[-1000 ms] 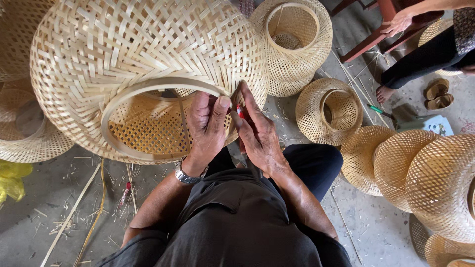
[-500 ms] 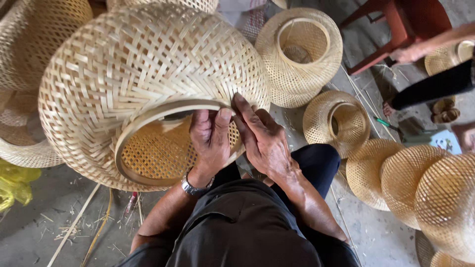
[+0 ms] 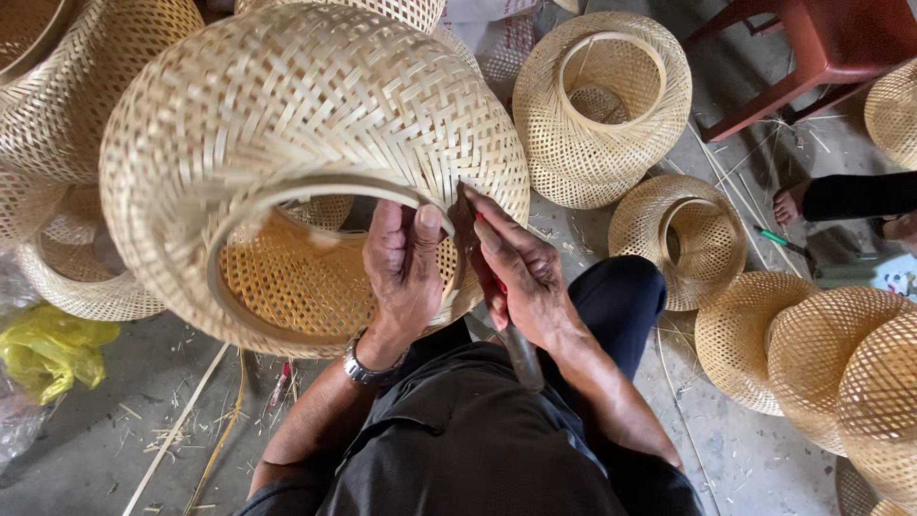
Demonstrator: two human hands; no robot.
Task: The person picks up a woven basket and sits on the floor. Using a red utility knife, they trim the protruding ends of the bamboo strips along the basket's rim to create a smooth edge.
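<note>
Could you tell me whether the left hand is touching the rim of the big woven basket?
Touching. The head view shows the left hand with its thumb pressed on the rim of the big woven basket.

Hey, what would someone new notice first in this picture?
The big woven bamboo basket fills the upper left, its round rim facing the camera. The left hand grips that rim while the right hand presses a dark-handled tool against it. More woven baskets crowd the floor all around.
</note>
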